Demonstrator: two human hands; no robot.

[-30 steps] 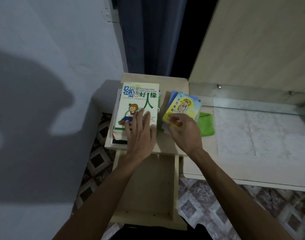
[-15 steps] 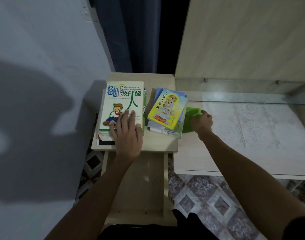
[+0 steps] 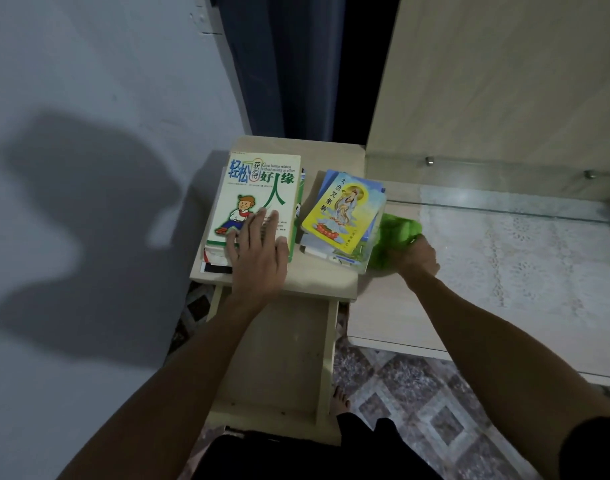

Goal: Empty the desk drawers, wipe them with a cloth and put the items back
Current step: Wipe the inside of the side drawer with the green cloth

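Note:
An open wooden drawer (image 3: 279,362) is pulled out below the small side cabinet top (image 3: 317,282), and its inside looks bare. On that top lie a stack of books with a white-and-green cover (image 3: 258,188) and a second stack topped by a yellow booklet (image 3: 341,213). My left hand (image 3: 258,254) rests flat, fingers spread, on the near edge of the white-and-green book. My right hand (image 3: 416,259) grips a bunched green cloth (image 3: 393,237) on the desk, just right of the yellow booklet.
The desk (image 3: 400,317) to the right carries a glass sheet over a white lace mat (image 3: 525,258). A pale wooden panel rises behind it. A blue curtain (image 3: 282,64) and a grey wall stand at the back left. Patterned floor tiles and a bare foot (image 3: 339,400) show below.
My right hand moved from the yellow booklet to the green cloth and closed on it, bunching it up. My left hand stayed on the white-and-green book.

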